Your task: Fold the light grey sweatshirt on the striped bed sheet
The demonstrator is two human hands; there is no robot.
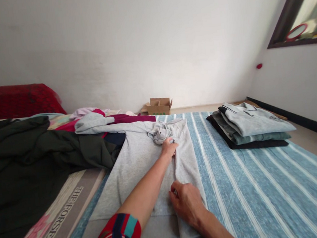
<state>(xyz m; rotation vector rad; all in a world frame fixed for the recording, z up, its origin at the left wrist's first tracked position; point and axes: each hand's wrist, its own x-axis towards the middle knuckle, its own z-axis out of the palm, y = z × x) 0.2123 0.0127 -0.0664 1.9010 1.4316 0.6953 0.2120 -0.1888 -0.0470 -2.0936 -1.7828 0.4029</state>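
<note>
One grey fleece sweatshirt [141, 167] lies flat on the blue striped bedsheet [255, 192], its right side folded inward. The left hand [169, 147], arm extended, pinches the fold near the bunched hood. The right hand [186, 201] pinches the same fold nearer the ribbed hem. One stack of three folded garments [248, 129] sits well apart; dark rumpled clothes [23, 165] lie left.

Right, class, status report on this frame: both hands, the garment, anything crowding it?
Left hand at hood. Right hand pinching fold of grey hoodie. Dark clothes pile overlaps its left side.
</note>
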